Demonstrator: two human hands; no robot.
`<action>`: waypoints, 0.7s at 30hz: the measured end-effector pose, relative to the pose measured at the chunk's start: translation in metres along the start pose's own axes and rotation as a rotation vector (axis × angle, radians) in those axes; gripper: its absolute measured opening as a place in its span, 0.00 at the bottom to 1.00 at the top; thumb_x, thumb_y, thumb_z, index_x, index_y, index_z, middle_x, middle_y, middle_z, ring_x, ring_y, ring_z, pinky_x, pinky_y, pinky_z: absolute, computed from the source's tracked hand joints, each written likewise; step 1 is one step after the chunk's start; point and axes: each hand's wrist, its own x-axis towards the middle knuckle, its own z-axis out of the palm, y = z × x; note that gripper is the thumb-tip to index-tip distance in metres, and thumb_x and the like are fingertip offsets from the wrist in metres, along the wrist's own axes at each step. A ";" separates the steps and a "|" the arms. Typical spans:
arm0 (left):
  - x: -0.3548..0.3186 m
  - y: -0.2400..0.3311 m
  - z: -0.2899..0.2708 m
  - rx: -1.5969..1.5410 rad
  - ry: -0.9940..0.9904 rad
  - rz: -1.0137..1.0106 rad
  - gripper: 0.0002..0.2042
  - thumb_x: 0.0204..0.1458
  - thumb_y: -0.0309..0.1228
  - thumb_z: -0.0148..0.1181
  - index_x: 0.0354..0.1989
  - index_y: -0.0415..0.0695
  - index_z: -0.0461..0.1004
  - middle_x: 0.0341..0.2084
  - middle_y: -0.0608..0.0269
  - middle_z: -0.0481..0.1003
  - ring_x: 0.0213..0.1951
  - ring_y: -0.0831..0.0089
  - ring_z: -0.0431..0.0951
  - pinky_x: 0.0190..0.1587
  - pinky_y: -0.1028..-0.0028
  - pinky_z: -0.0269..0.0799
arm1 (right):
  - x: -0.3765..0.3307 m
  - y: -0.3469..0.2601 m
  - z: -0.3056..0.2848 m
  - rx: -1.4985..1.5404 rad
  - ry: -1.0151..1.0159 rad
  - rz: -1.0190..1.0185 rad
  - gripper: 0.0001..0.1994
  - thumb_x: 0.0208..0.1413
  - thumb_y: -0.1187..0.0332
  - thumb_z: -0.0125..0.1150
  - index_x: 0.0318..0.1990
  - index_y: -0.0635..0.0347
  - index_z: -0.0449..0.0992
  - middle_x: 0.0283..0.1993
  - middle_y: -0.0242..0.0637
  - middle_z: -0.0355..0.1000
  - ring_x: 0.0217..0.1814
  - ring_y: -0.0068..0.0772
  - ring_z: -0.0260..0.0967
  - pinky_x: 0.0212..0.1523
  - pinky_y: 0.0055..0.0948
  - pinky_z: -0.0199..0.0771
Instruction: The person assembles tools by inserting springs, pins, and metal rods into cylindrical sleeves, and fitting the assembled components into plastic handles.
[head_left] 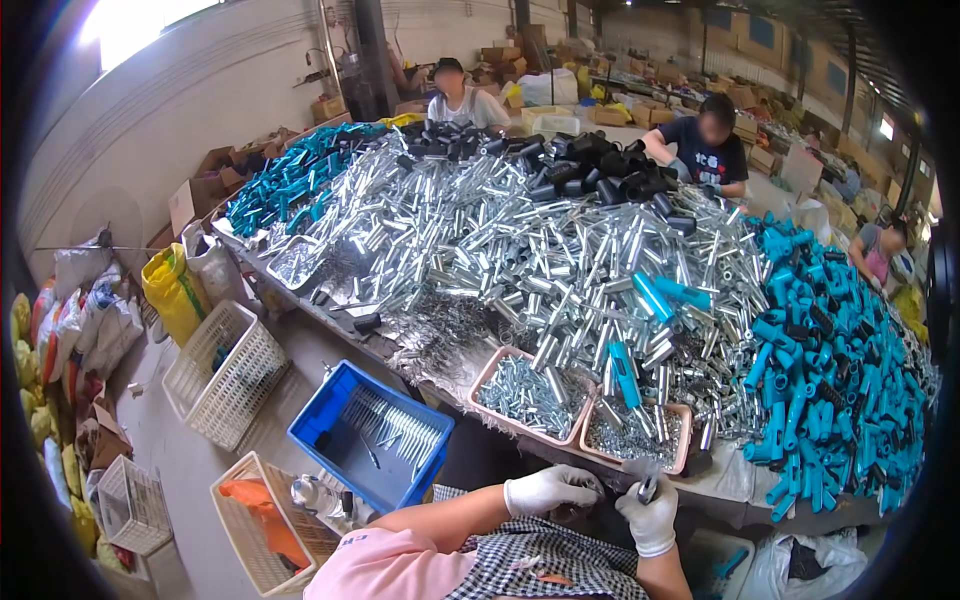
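Observation:
Both my hands wear white gloves and sit close together at the near edge of the table. My left hand [548, 489] is curled, its fingertips near the right hand. My right hand [650, 512] grips a small dark and silver metal part [647, 489]. Just beyond them stand two pink trays: the left tray [487, 372] holds shiny bolts, the right tray [681, 455] holds small dark springs or screws. A blue plastic handle [624, 373] lies between the trays on the heap of silver metal tubes [520, 240].
Blue plastic handles [840, 370] pile at the right, teal ones [290, 180] at far left, black grips [600, 165] at the back. Two people work at the far side, another at right. On the floor: a blue crate [330, 420], white baskets [225, 375], sacks, cardboard boxes.

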 end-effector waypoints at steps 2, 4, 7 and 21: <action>-0.001 0.000 -0.002 -0.082 -0.065 -0.045 0.13 0.61 0.37 0.57 0.42 0.39 0.77 0.27 0.68 0.75 0.25 0.83 0.72 0.22 0.82 0.65 | 0.003 -0.006 0.004 -0.164 -0.096 -0.209 0.23 0.39 0.78 0.71 0.48 0.66 0.78 0.34 0.30 0.75 0.33 0.18 0.70 0.38 0.22 0.71; -0.001 0.001 -0.001 -0.167 -0.148 -0.062 0.14 0.61 0.38 0.55 0.41 0.38 0.77 0.24 0.64 0.75 0.19 0.79 0.71 0.19 0.81 0.63 | 0.000 -0.009 0.006 -0.203 -0.112 -0.130 0.18 0.37 0.78 0.70 0.41 0.66 0.79 0.36 0.32 0.77 0.38 0.22 0.72 0.43 0.26 0.73; -0.003 0.008 0.006 -0.173 -0.065 -0.087 0.13 0.62 0.40 0.55 0.32 0.43 0.75 0.19 0.67 0.73 0.14 0.80 0.69 0.14 0.80 0.61 | -0.009 -0.011 0.010 -0.181 -0.053 -0.053 0.12 0.35 0.77 0.68 0.33 0.64 0.79 0.30 0.30 0.76 0.32 0.21 0.71 0.37 0.24 0.72; 0.012 -0.023 0.006 0.022 -0.001 0.412 0.15 0.67 0.37 0.50 0.55 0.41 0.69 0.45 0.69 0.72 0.41 0.85 0.67 0.43 0.82 0.66 | -0.022 0.003 0.029 0.237 0.048 0.255 0.16 0.41 0.62 0.60 0.34 0.66 0.74 0.24 0.29 0.72 0.22 0.20 0.66 0.24 0.20 0.65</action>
